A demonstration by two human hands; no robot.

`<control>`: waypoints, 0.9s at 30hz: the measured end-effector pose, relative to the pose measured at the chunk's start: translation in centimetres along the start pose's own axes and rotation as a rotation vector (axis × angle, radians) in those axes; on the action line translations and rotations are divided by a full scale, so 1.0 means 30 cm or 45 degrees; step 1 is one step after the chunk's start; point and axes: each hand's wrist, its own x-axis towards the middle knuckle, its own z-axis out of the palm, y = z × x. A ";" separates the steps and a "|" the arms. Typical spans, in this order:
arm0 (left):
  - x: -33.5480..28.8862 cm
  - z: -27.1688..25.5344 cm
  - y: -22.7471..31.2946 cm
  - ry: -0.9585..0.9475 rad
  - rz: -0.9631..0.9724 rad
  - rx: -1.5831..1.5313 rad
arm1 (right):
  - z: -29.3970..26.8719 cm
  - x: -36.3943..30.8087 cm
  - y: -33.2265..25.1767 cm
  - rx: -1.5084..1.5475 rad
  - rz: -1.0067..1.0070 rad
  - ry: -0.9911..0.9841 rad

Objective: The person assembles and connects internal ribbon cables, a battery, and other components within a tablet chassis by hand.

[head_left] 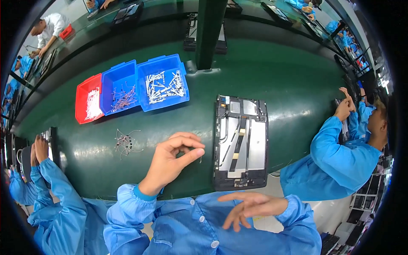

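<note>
Over the green bench, left of an opened tablet, my left hand is closed in a pinch. A tiny thin bit shows below its thumb tip, too small to name. My right hand hangs in front of my blue smock, below the tablet's near edge, its fingers spread and nothing in them. The tablet lies with its inside up, showing silver plates, black flat cables and yellowish tape. Left of my left hand rests a small tangle of thin wired parts with black ends.
Behind stand a red bin of white pieces, a blue bin of reddish wired parts and a blue bin of white strips. A green post rises at the back. Co-workers in blue smocks sit close on both sides.
</note>
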 end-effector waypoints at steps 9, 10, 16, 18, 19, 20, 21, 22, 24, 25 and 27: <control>0.134 0.193 -0.139 0.151 0.200 -0.043 | -0.331 0.038 -0.434 -2.243 -0.668 1.947; 0.134 0.207 -0.151 0.167 0.230 -0.015 | -0.344 0.061 -0.458 -2.211 -0.627 1.708; 0.049 0.181 -0.128 0.318 0.276 0.130 | -0.270 0.167 -0.438 -2.066 -0.532 1.403; -0.002 0.163 -0.128 0.354 0.257 0.137 | -0.225 0.205 -0.406 -2.077 -0.558 1.379; -0.028 0.154 -0.125 0.391 0.251 0.140 | -0.200 0.224 -0.388 -2.055 -0.565 1.370; -0.052 0.143 -0.117 0.399 0.267 0.259 | -0.186 0.242 -0.365 -2.110 -0.598 1.379; -0.076 0.141 -0.118 0.400 0.252 0.271 | -0.166 0.255 -0.349 -2.093 -0.598 1.371; -0.101 0.142 -0.119 0.431 0.271 0.354 | -0.143 0.268 -0.341 -2.105 -0.548 1.372; -0.140 0.150 -0.100 0.457 0.281 0.369 | -0.128 0.289 -0.324 -2.125 -0.492 1.362; -0.148 0.145 -0.102 0.462 0.270 0.378 | -0.133 0.289 -0.324 -2.114 -0.493 1.351; -0.160 0.128 -0.111 0.452 0.277 0.086 | -0.147 0.288 -0.337 -2.180 -0.582 1.323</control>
